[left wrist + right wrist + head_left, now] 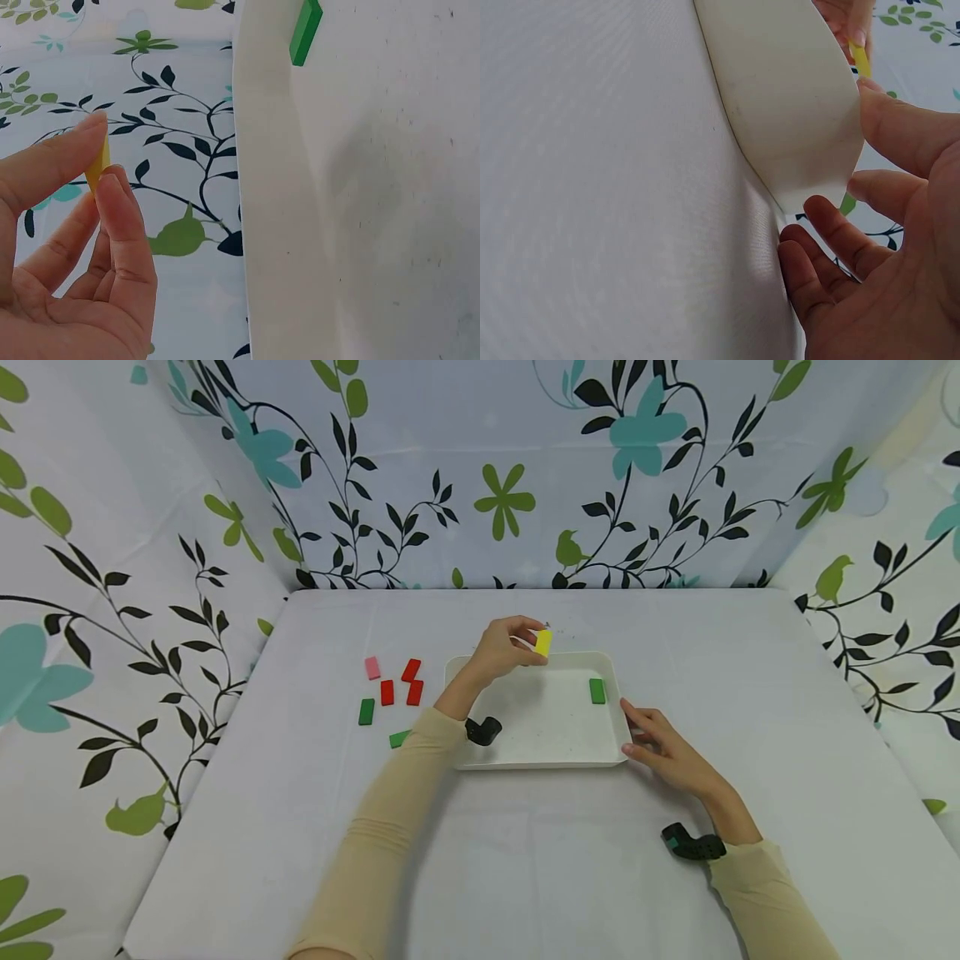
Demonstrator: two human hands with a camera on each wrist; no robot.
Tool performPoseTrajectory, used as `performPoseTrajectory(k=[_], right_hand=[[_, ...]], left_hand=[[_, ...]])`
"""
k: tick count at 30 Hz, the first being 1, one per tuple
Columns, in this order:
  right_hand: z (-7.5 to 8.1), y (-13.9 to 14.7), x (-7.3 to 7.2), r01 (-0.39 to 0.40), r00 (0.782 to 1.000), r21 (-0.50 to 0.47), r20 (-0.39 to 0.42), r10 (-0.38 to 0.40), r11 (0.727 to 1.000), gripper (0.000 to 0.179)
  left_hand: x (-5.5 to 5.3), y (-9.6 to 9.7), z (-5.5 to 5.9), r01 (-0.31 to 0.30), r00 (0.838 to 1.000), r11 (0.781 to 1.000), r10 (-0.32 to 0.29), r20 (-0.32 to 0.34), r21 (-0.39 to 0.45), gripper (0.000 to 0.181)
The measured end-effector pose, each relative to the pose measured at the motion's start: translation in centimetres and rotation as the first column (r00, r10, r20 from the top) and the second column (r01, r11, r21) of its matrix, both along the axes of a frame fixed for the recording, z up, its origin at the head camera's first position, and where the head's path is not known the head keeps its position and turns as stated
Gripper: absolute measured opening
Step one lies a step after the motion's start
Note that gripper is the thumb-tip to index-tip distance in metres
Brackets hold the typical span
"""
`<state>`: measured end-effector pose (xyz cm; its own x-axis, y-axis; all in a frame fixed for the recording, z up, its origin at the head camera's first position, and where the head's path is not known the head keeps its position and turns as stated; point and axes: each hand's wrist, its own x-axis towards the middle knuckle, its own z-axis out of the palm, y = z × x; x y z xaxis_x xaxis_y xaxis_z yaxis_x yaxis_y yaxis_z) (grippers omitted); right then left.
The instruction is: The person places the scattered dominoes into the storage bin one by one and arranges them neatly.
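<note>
My left hand (501,650) pinches a small flat yellow block (543,642) between thumb and fingertips, above the far rim of a white tray (536,727). In the left wrist view, the yellow block (98,165) appears nearly edge-on. One green block (597,691) lies inside the tray towards its right side. My right hand (667,756) is at the tray's right end, thumb and index fingertips touching the rim. Seen from the right wrist, its other fingers (840,236) are loosely bent below the tray's corner (810,172).
Left of the tray lie several red blocks (387,692), a pink block (372,667) and a green block (366,711). Another green block (398,739) is partly covered by the left sleeve. A white cloth (562,860) covers the table, with patterned curtains (450,460) around it.
</note>
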<state>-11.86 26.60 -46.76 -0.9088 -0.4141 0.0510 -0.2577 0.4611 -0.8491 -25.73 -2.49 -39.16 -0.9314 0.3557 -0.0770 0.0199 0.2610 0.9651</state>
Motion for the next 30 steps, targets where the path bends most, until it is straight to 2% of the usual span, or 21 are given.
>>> performPoseTrajectory(k=[6, 17, 30], right_hand=[[0.0, -0.1, 0.1, 0.003, 1.0, 0.0, -0.001, -0.003, 1.0, 0.069], [-0.2, 0.2, 0.0, 0.007, 1.0, 0.021, 0.005, -0.007, 1.0, 0.069], [0.0, 0.1, 0.1, -0.009, 1.0, -0.008, 0.029, 0.009, 1.0, 0.07]], left_hand=[[0.2, 1.5, -0.5, 0.006, 0.999, 1.0, -0.005, 0.039, -0.022, 0.05], [0.4, 3.4, -2.0, 0.04, 0.997, 0.997, -0.035, 0.063, -0.069, 0.051], [0.5, 5.2, -3.0, 0.04, 0.998, 0.988, -0.031, 0.061, -0.15, 0.049]])
